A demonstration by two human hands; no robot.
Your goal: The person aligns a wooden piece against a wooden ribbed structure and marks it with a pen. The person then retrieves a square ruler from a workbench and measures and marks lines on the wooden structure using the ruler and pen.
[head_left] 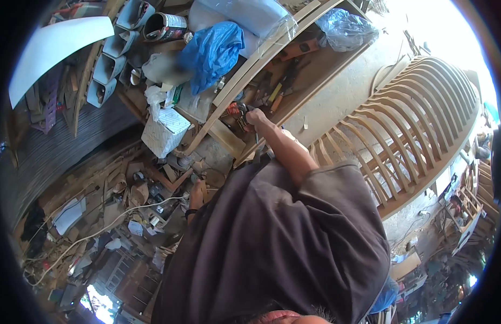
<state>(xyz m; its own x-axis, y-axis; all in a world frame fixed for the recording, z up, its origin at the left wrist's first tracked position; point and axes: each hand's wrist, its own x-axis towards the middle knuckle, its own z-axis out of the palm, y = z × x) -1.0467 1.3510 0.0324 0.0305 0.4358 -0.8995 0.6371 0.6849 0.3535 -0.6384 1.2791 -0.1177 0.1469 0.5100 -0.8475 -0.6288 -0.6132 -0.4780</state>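
My right hand (254, 117) reaches into the long wooden shelf tray, its fingers closed around an orange-and-black power drill (237, 109). The drill is small and partly hidden by the hand. Beside it in the tray lie a yellow-and-black hand tool (274, 93) and an orange-handled tool (276, 103). My left hand (196, 193) hangs low to the left, a dark band at its wrist, near wood scraps. How its fingers are held is too small to make out.
A ribbed wooden frame (418, 113) stands on the right. A blue plastic bag (212, 54), a paint can (165, 27) and a white box (165, 131) lie at upper left. A pale cable (107, 224) crosses the scrap-strewn floor.
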